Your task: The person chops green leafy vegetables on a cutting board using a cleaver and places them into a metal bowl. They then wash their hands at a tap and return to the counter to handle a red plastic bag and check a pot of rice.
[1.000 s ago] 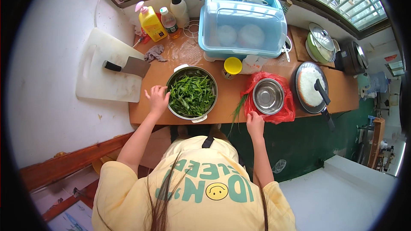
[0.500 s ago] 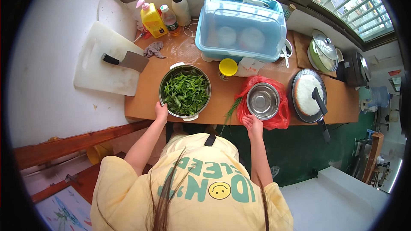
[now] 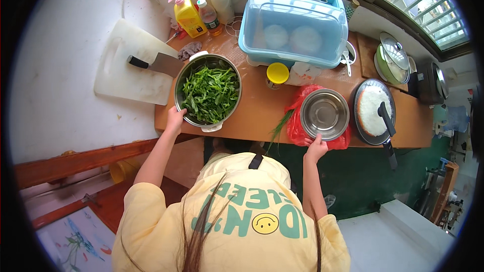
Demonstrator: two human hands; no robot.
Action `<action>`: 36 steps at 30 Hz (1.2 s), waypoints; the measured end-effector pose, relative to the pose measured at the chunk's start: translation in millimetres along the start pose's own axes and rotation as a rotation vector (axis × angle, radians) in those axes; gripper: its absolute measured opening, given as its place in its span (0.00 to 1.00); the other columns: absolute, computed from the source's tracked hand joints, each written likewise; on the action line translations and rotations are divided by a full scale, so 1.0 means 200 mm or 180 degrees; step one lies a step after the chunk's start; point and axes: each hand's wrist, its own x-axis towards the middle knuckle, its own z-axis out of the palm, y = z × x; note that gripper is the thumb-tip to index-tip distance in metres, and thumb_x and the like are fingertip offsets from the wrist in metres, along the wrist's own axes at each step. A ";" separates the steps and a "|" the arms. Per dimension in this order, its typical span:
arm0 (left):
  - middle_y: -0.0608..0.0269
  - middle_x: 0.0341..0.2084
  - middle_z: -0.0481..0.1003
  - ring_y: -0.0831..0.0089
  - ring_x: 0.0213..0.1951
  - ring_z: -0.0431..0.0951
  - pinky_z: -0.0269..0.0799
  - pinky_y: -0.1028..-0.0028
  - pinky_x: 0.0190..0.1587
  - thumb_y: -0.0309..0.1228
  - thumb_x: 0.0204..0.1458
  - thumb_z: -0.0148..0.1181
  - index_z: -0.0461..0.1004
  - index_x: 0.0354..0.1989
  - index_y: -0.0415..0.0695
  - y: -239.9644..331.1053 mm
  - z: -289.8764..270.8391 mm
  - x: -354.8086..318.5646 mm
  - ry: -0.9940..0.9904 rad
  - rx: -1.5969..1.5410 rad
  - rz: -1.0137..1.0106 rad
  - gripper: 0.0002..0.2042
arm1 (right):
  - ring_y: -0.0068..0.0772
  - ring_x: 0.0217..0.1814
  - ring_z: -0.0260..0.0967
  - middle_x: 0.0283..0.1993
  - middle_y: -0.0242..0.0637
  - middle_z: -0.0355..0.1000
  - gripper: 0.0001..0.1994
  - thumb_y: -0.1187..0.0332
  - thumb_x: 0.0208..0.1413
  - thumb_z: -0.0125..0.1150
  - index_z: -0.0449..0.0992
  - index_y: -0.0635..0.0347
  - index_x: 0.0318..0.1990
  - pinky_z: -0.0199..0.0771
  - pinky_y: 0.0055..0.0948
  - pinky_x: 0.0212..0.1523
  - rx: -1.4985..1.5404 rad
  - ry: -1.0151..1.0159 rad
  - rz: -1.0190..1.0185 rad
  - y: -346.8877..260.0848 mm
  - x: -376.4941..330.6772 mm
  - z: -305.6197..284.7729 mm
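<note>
At the counter edge, left hand (image 3: 176, 119) now gripping the pot (image 3: 207, 91) rim, right hand (image 3: 316, 147) spread against the bowl (image 3: 324, 114); green stalks (image 3: 280, 127) pointing diagonally toward the body.

bare counter (image 3: 254, 113) between pot (image 3: 208, 92) and steel bowl (image 3: 324, 114), jar (image 3: 276, 75) behind

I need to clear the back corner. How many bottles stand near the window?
3: a yellow bottle with a pink pump, a small clear bottle beside it, and a white pump bottle next. The blue dish box may hide others.
</note>
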 end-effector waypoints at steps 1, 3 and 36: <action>0.61 0.28 0.75 0.72 0.28 0.76 0.76 0.71 0.28 0.21 0.51 0.47 0.69 0.38 0.38 0.11 -0.03 -0.05 -0.0026 -0.0152 -0.0047 0.07 | 0.29 0.18 0.71 0.22 0.41 0.70 0.12 0.69 0.57 0.49 0.66 0.71 0.26 0.70 0.22 0.15 -0.0078 -0.0186 -0.0236 -0.03 -0.06 -0.01; 0.61 0.29 0.75 0.72 0.28 0.77 0.78 0.70 0.28 0.22 0.52 0.46 0.69 0.38 0.39 0.20 -0.14 -0.06 -0.0018 -0.0229 -0.0042 0.07 | 0.27 0.17 0.70 0.20 0.40 0.70 0.14 0.68 0.57 0.50 0.67 0.71 0.24 0.69 0.21 0.14 -0.0318 -0.0618 -0.0455 -0.05 -0.13 0.02; 0.58 0.31 0.74 0.69 0.29 0.76 0.76 0.69 0.25 0.22 0.54 0.46 0.67 0.40 0.37 -0.10 -0.01 0.23 0.0069 0.0183 -0.0177 0.07 | 0.28 0.26 0.72 0.31 0.42 0.73 0.11 0.67 0.57 0.49 0.70 0.68 0.40 0.75 0.22 0.28 -0.1330 -0.2963 0.1709 0.35 -0.18 0.42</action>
